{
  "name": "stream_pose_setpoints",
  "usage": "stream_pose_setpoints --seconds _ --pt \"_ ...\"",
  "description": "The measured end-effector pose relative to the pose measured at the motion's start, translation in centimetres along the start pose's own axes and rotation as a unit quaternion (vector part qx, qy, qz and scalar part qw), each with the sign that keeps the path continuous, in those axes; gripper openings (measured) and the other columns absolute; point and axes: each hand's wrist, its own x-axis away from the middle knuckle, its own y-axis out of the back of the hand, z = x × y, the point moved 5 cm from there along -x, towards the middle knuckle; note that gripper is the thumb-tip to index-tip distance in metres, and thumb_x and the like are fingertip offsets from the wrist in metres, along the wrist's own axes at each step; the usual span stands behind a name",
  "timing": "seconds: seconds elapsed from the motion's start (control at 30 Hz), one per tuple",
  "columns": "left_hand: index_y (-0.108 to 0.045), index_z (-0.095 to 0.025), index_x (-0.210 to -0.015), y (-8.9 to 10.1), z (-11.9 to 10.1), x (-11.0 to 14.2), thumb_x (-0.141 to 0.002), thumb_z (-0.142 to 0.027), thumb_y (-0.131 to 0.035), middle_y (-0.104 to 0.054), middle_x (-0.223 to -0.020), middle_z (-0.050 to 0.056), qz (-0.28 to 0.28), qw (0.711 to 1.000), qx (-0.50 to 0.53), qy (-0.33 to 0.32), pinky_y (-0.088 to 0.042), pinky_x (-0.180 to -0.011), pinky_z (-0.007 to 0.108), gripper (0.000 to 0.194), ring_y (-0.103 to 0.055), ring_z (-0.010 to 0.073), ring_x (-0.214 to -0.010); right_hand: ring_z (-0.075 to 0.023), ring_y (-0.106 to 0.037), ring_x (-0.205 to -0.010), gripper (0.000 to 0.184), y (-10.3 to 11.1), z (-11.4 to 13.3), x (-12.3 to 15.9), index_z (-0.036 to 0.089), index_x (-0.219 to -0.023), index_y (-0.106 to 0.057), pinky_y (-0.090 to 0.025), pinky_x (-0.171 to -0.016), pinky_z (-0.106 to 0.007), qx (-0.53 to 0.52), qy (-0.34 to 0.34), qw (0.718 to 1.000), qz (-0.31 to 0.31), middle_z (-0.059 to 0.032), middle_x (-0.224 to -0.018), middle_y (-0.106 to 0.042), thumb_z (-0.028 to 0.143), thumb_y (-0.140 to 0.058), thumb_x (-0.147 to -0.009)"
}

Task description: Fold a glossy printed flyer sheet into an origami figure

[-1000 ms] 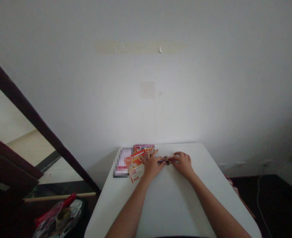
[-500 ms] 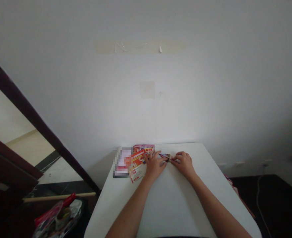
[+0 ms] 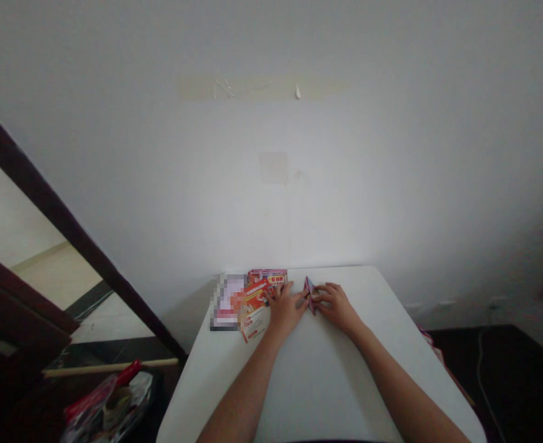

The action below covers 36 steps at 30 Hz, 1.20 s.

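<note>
A small folded piece of printed paper (image 3: 310,294), pink, blue and dark, stands between my two hands over the far part of the white table (image 3: 308,381). My left hand (image 3: 288,307) pinches its left side between thumb and finger; the other fingers reach over the edge of the printed flyers. From the right, my right hand (image 3: 336,304) grips the same paper with closed fingertips. Beside my left hand lies a red and white flyer (image 3: 255,320), with a stack of flyers (image 3: 266,274) behind it.
A pixelated flat item with a dark edge (image 3: 225,328) lies at the table's far left. The wall (image 3: 271,215) rises behind the table. Down left is a bin with a bag and a cardboard roll (image 3: 117,403). A cable (image 3: 480,369) runs along the floor at right.
The folded paper has turned from lying roughly sideways to pointing away from me, its tip now up. My right hand has shifted slightly left; my left hand has hardly moved.
</note>
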Motion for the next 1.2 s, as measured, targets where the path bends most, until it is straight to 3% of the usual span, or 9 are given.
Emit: stream_pose_setpoints --seconds 0.27,0.57,0.73,0.83,1.0,1.1,1.2 --pt "-0.067 -0.049 -0.119 -0.1 0.0 0.0 -0.087 -0.056 -0.057 -0.049 -0.148 0.001 -0.006 1.0 -0.015 0.008 -0.009 -0.116 0.069 0.034 -0.034 0.0339 -0.14 -0.022 -0.052 -0.124 0.028 0.0 -0.4 -0.1 0.034 -0.113 -0.073 -0.038 -0.108 -0.043 0.01 0.002 1.0 -0.014 -0.0007 -0.122 -0.069 0.03 -0.058 -0.088" --pt "-0.064 -0.052 -0.122 -0.1 -0.1 -0.1 -0.086 -0.058 -0.059 -0.047 -0.148 0.002 -0.015 1.0 -0.014 -0.001 -0.008 -0.114 0.072 0.037 -0.034 0.0343 -0.14 -0.026 -0.044 -0.131 0.034 -0.1 -0.5 -0.1 0.035 -0.121 -0.068 -0.034 -0.112 -0.047 0.055 -0.01 0.998 0.022 -0.0011 -0.13 -0.064 0.028 -0.055 -0.09" --pt "-0.064 -0.051 -0.122 -0.4 0.2 -0.4 -0.089 -0.042 -0.059 -0.047 -0.149 0.002 0.003 1.0 -0.003 0.014 -0.009 -0.116 0.07 0.034 -0.033 0.0325 -0.141 -0.0286 -0.034 -0.14 0.025 0.6 0.4 0.1 0.034 -0.108 -0.071 -0.019 -0.116 -0.063 0.077 0.002 0.997 0.013 0.001 -0.143 -0.055 0.026 -0.057 -0.089" --pt "-0.068 -0.05 -0.117 -0.4 0.5 -0.6 -0.089 -0.036 -0.06 -0.048 -0.148 0.002 0.002 1.0 -0.001 0.016 -0.011 -0.114 0.071 0.032 -0.035 0.0322 -0.14 -0.0286 -0.032 -0.142 0.022 0.5 0.8 0.2 0.033 -0.104 -0.07 -0.012 -0.115 -0.069 0.075 0.013 0.997 0.034 0.002 -0.141 -0.057 0.024 -0.055 -0.089" --pt "-0.073 -0.047 -0.108 -0.2 0.7 -0.6 -0.089 -0.046 -0.06 -0.05 -0.146 0.002 -0.012 1.0 0.002 0.007 -0.012 -0.113 0.073 0.023 -0.037 0.0336 -0.138 -0.0294 -0.031 -0.143 0.023 0.5 1.0 0.2 0.033 -0.107 -0.069 -0.01 -0.113 -0.072 0.069 0.014 0.996 0.046 0.0015 -0.134 -0.062 0.027 -0.052 -0.092" --pt "-0.073 -0.047 -0.108 -0.1 0.7 -0.4 -0.086 -0.057 -0.06 -0.049 -0.147 0.002 -0.023 1.0 -0.004 0.003 -0.011 -0.111 0.076 0.028 -0.035 0.0363 -0.138 -0.0299 -0.03 -0.143 0.026 0.6 1.2 0.2 0.036 -0.111 -0.068 -0.009 -0.113 -0.072 0.072 0.014 0.996 0.048 0.0019 -0.132 -0.063 0.029 -0.052 -0.092" --pt "-0.071 -0.049 -0.112 -0.1 0.9 -0.4 -0.086 -0.055 -0.06 -0.049 -0.147 0.002 -0.024 1.0 -0.014 0.005 -0.012 -0.11 0.077 0.028 -0.034 0.0362 -0.139 -0.0291 -0.031 -0.142 0.032 0.8 1.4 0.3 0.038 -0.121 -0.064 -0.006 -0.115 -0.071 0.076 0.009 0.996 0.048 0.0008 -0.129 -0.065 0.029 -0.052 -0.092"
